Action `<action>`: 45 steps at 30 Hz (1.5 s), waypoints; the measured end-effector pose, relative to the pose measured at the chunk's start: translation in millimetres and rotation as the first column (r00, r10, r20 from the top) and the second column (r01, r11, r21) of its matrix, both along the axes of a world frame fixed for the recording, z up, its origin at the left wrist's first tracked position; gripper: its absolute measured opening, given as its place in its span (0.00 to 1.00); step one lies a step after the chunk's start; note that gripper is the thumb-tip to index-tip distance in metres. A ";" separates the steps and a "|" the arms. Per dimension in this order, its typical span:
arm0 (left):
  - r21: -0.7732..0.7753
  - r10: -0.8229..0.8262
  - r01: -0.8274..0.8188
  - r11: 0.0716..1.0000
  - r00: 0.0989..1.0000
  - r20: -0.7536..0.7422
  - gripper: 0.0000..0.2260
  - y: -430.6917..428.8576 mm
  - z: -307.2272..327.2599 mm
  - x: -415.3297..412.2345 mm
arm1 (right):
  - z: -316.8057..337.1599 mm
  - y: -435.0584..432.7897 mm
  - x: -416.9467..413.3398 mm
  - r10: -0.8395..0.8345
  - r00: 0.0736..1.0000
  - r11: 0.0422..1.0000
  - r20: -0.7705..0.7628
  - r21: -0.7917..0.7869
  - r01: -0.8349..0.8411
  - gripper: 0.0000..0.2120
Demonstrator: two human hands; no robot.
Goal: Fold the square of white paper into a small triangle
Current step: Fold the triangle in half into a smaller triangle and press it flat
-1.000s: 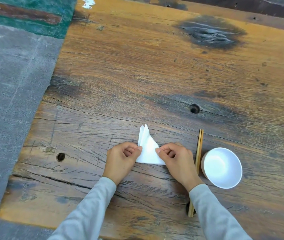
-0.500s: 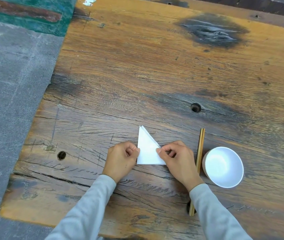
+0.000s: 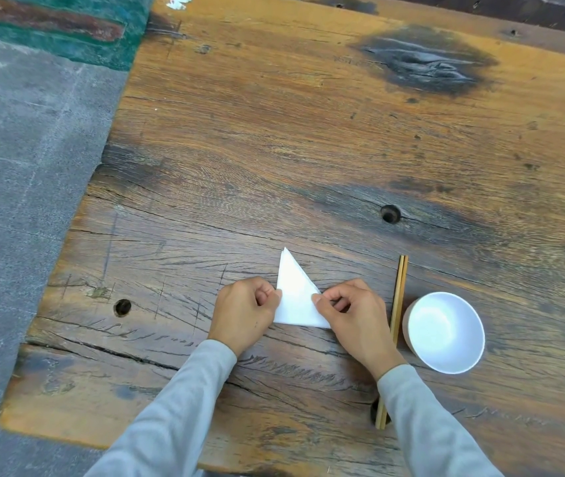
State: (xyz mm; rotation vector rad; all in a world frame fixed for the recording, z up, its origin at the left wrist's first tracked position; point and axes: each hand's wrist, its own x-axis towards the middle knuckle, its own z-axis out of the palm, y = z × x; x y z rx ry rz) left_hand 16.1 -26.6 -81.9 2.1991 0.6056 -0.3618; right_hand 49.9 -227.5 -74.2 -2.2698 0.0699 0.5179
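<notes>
Paper [image 3: 295, 301] already small flat triangle on table [image 3: 308, 132]; left hand [image 3: 244, 313], right hand [image 3: 353, 316] pinch its edges; only final creasing likely left.

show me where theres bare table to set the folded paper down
Bare wood lies beyond the paper, up past the knot hole, and left of the left hand. Crowded on the right: right hand, chopsticks and white bowl sit close together.

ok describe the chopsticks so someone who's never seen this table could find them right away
Start at the wooden table and go to its near right part, where a white bowl sits. The chopsticks lie just left of the bowl, between it and the right hand. They are the only long, thin, tan sticks, lying side by side and pointing away from the person.
</notes>
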 end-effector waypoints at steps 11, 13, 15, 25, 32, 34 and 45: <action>0.028 -0.008 0.008 1.000 1.000 -0.003 0.10 -1.2 0.6 2.4 | 1.2 0.3 -0.4 -0.019 1.000 1.000 0.009 -0.022 0.019 0.09; 0.034 -0.005 0.005 0.999 1.000 -0.008 0.10 -1.5 1.3 2.5 | 1.7 1.6 0.2 -0.018 1.000 0.999 0.010 -0.038 0.019 0.08; 0.041 -0.006 0.006 0.999 1.000 -0.012 0.11 -2.0 2.1 3.5 | 2.1 2.4 1.1 -0.015 1.000 0.999 0.011 -0.049 0.015 0.09; 0.047 -0.025 0.027 0.999 0.999 -0.037 0.11 -1.8 5.3 5.8 | 4.2 3.7 2.7 -0.005 1.000 0.998 0.016 -0.070 0.006 0.09; 0.038 0.003 -0.001 0.999 0.999 -0.042 0.11 0.9 3.1 5.3 | 2.0 3.7 1.7 -0.009 1.000 0.998 0.022 -0.069 0.010 0.09; 0.038 0.004 -0.002 0.999 0.999 -0.036 0.11 1.3 1.6 5.4 | 1.1 3.9 1.2 -0.011 0.999 0.997 0.030 -0.074 0.013 0.09; 0.618 -0.734 0.475 0.627 0.626 0.263 0.16 14.9 4.7 12.1 | -0.3 2.7 1.7 0.001 0.997 0.994 0.077 -0.108 0.007 0.11</action>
